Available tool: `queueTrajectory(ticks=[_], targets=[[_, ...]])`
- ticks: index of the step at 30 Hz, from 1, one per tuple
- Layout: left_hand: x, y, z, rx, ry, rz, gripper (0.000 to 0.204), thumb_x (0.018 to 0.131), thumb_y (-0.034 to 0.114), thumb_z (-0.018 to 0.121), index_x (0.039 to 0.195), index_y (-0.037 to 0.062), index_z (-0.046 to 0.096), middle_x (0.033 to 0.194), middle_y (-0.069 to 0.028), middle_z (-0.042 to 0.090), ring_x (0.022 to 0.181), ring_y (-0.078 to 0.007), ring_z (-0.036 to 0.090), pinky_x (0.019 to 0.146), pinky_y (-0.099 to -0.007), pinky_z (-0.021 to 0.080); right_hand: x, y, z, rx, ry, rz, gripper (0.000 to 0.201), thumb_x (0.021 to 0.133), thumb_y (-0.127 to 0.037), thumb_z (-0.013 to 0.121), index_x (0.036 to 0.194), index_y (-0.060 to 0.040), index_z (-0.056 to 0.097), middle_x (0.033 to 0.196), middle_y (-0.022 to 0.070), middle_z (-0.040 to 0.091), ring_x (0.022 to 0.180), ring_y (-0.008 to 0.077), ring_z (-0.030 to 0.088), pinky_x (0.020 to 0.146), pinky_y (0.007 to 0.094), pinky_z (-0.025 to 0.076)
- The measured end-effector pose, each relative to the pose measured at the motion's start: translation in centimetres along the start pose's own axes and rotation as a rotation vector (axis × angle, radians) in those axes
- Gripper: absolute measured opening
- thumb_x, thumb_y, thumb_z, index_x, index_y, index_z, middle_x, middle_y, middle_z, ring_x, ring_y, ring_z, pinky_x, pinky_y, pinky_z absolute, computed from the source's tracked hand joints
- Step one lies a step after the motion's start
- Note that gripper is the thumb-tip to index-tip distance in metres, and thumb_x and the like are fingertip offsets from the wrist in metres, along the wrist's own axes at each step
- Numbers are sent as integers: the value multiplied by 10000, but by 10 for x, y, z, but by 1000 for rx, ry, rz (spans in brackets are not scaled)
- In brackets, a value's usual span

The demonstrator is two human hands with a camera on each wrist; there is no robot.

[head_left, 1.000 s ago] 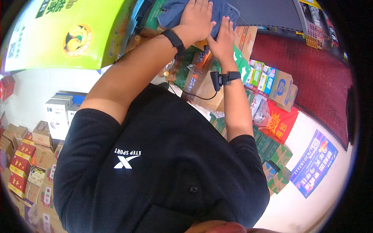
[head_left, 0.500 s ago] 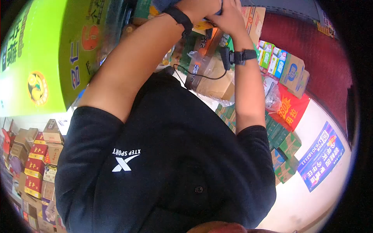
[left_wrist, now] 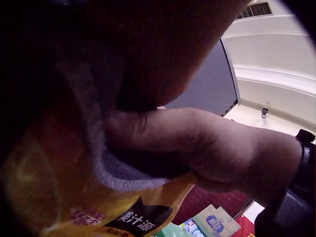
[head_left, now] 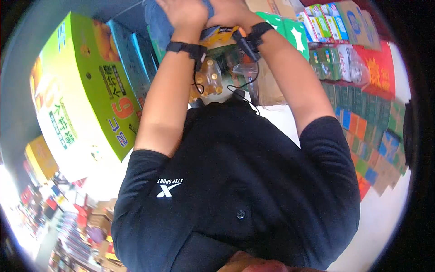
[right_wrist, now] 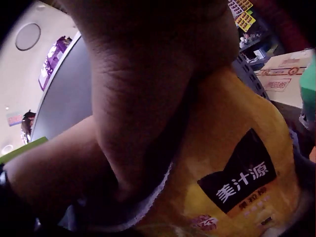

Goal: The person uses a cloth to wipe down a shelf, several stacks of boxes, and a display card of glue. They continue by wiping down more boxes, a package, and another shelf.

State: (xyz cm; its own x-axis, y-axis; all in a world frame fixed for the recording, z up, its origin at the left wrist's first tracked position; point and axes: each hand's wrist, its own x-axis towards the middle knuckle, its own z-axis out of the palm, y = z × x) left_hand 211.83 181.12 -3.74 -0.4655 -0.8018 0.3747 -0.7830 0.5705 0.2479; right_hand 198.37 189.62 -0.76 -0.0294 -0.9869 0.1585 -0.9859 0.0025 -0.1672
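A grey-blue cloth (head_left: 156,25) lies over a yellow plastic-wrapped juice pack (right_wrist: 222,148) with a black label. My left hand (head_left: 185,17) presses on the cloth at the top of the head view, fingers pointing up and left. Close beside it, my right hand (head_left: 229,12) rests at the cloth's edge, its fingertips cut off by the frame. In the left wrist view, the straight thumb (left_wrist: 163,128) of the right hand lies against the cloth. Dark straps circle both wrists. Below the hands is the pack's yellow edge (head_left: 219,37).
A tall lime-green carton (head_left: 97,81) stands left of my arm. Wrapped bottles with orange caps (head_left: 210,77) and a brown box (head_left: 269,86) sit below the hands. Green cartons (head_left: 362,106) are stacked at right. A black cable (head_left: 247,84) hangs between my wrists.
The head view has turned, bringing the lime carton's printed side into view. Both hands now appear further left with the cloth, above the yellow pack. Their fingers were straight on the cloth earlier.
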Motion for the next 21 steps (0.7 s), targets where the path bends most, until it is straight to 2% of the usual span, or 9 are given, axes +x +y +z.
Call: queueTrajectory(ticks=[2, 4, 6, 8, 12, 14, 18, 20, 21], targets=[[-1, 0, -11, 6, -31, 35, 637, 1043, 405, 531, 1510, -27, 548, 1556, -308, 500, 1515, -436, 401, 1287, -587, 205, -6, -20, -17, 82, -109, 140, 1300, 677, -648, 845, 1660, 4, 298, 1723, 251, 293, 1623, 441, 178, 1317, 483, 219], [-2, -7, -4, 24, -62, 50, 631, 1053, 425, 525, 1531, 14, 548, 1539, -286, 520, 1509, -406, 417, 1287, -573, 215, -13, -23, -17, 72, -88, 165, 1303, 686, -669, 840, 1664, -5, 292, 1727, 239, 294, 1629, 422, 176, 1313, 479, 230], [-3, -15, 11, 34, 122, 116, 588, 1045, 401, 537, 1493, 24, 594, 1463, -306, 558, 1453, -446, 465, 1272, -604, 235, -20, -30, -21, 64, -74, 180, 1307, 695, -691, 835, 1669, -14, 287, 1731, 226, 295, 1634, 403, 174, 1310, 475, 242], [-6, -17, 12, -39, 98, 106, 599, 1046, 415, 519, 1492, 22, 598, 1510, -313, 533, 1471, -454, 457, 1275, -596, 238, -33, -37, -24, 87, -80, 219, 1312, 689, -723, 826, 1668, -26, 299, 1735, 216, 294, 1636, 380, 187, 1305, 465, 259], [-15, -23, 13, 24, 116, 186, 691, 1034, 517, 470, 1487, 13, 602, 1568, -341, 484, 1496, -485, 435, 1270, -603, 252, -54, -49, -4, -59, 119, 183, 1068, 788, -581, 814, 1604, -14, 421, 1683, 186, 407, 1600, 357, 297, 1272, 477, 317], [-28, -21, 5, 119, 273, 315, 539, 1038, 408, 561, 1393, 17, 671, 1452, -302, 610, 1425, -455, 530, 1225, -551, 367, -68, -56, 1, -23, 182, 185, 935, 828, -474, 804, 1569, -12, 470, 1648, 175, 458, 1563, 358, 363, 1264, 479, 321], [-55, -10, -22, -3, 109, 295, 582, 1040, 354, 536, 1431, -73, 603, 1534, -314, 533, 1478, -455, 455, 1265, -571, 285, -88, -66, 19, -42, 318, 189, 842, 855, -325, 786, 1571, -17, 466, 1636, 177, 469, 1544, 373, 378, 1263, 499, 302], [-69, -10, -30, -71, 131, 344, 530, 1043, 317, 539, 1385, -77, 635, 1529, -286, 554, 1447, -438, 499, 1236, -534, 358, -98, -68, 24, -13, 354, 179, 812, 865, -272, 774, 1573, -22, 463, 1634, 179, 469, 1542, 376, 375, 1262, 507, 298], [-77, -10, -30, -101, 233, 401, 398, 1011, 205, 605, 1300, -57, 686, 1434, -273, 634, 1377, -422, 574, 1210, -512, 409, -102, -71, 20, -7, 352, 171, 796, 865, -239, 761, 1573, -28, 464, 1626, 182, 478, 1542, 382, 370, 1260, 510, 299]])
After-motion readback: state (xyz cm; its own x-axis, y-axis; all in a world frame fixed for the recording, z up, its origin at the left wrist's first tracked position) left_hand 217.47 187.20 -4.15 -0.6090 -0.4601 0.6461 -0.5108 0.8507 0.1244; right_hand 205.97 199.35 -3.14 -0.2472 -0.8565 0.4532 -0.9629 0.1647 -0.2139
